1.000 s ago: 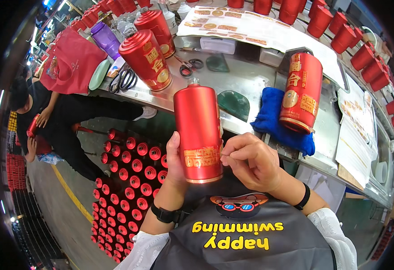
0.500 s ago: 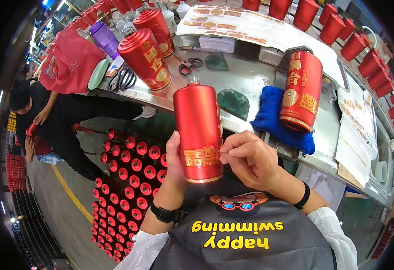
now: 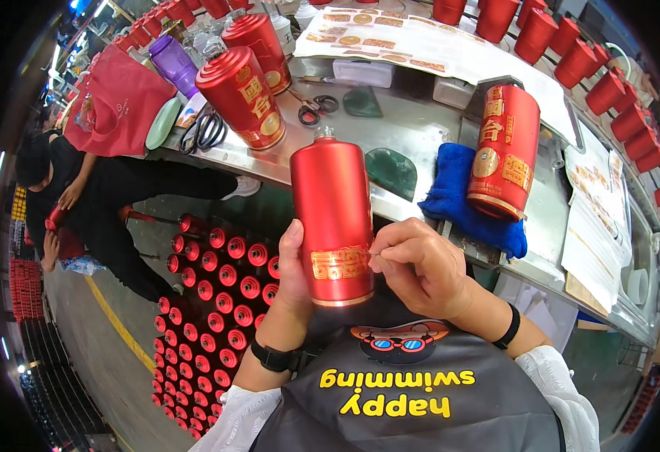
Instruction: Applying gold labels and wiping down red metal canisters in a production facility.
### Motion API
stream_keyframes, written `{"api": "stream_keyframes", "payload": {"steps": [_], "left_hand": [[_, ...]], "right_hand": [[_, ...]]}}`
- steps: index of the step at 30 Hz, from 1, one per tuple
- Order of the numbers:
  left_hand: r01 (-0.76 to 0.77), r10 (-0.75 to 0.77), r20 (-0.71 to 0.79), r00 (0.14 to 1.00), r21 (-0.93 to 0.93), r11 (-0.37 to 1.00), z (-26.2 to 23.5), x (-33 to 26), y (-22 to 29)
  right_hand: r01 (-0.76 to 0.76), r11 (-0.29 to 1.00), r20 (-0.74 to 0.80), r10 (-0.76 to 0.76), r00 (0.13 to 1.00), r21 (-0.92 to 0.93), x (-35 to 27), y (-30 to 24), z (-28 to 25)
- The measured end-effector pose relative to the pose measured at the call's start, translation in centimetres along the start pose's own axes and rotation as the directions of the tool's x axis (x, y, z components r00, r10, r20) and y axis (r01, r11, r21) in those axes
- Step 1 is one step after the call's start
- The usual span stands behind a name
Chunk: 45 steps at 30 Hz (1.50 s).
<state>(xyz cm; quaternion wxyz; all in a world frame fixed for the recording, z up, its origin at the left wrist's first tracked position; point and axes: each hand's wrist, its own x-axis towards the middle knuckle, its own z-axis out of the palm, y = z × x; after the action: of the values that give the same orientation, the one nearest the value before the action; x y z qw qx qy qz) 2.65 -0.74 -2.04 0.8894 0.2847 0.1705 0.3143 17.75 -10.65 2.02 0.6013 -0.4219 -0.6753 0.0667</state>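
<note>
In my left hand (image 3: 294, 267) I hold a glossy red bottle (image 3: 330, 203), nearly upright, its clear glass neck pointing away from me. The fingers wrap behind it and the thumb lies along its left side. A band of gold raised lettering (image 3: 339, 262) runs round the bottle near its base. My right hand (image 3: 419, 267) is closed in a pinch at the right end of that band. Between thumb and forefinger is a thin, needle-like thing, mostly hidden; its tip meets the gold lettering.
A decorated red bottle (image 3: 505, 154) lies on a blue cloth (image 3: 448, 184) on the metal bench (image 3: 270, 167). Two more bottles, scissors (image 3: 318, 110) and label sheets (image 3: 420, 49) are there too. Capped red bottles (image 3: 228, 301) stand below left. A seated person (image 3: 81, 188) works beyond.
The bottle in my left hand has turned slightly, and the gold band shows a little differently. Red containers at the upper right have shifted leftward along their row. My hands stay nearly in place.
</note>
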Motion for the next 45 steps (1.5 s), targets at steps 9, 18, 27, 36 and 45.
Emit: {"api": "stream_keyframes", "payload": {"steps": [9,18,27,36,45], "left_hand": [[0.021,-0.021,0.013,1.000,0.006,1.000,-1.0,0.2,-0.5],[0.071,-0.081,0.158,0.984,0.069,0.995,-1.7,0.4,-0.2],[0.110,-0.097,0.194,0.976,-0.057,0.992,-2.3,0.8,-0.2],[0.149,-0.081,0.271,0.959,-0.238,0.960,-3.0,0.0,0.2],[0.225,-0.196,0.244,0.950,-0.096,0.970,-1.6,-2.8,0.3]], "right_hand": [[0.021,0.999,0.033,-0.019,0.999,-0.046,0.4,-0.1,-0.2],[-0.184,0.973,-0.153,0.205,0.967,0.140,0.3,0.6,-0.7],[-0.248,0.769,-0.101,0.235,0.967,-0.588,3.7,3.1,-2.5],[-0.179,0.439,-0.045,0.299,0.953,-0.880,4.6,7.1,-2.6],[-0.678,0.599,0.154,0.691,0.707,0.426,1.5,3.7,2.8]]}}
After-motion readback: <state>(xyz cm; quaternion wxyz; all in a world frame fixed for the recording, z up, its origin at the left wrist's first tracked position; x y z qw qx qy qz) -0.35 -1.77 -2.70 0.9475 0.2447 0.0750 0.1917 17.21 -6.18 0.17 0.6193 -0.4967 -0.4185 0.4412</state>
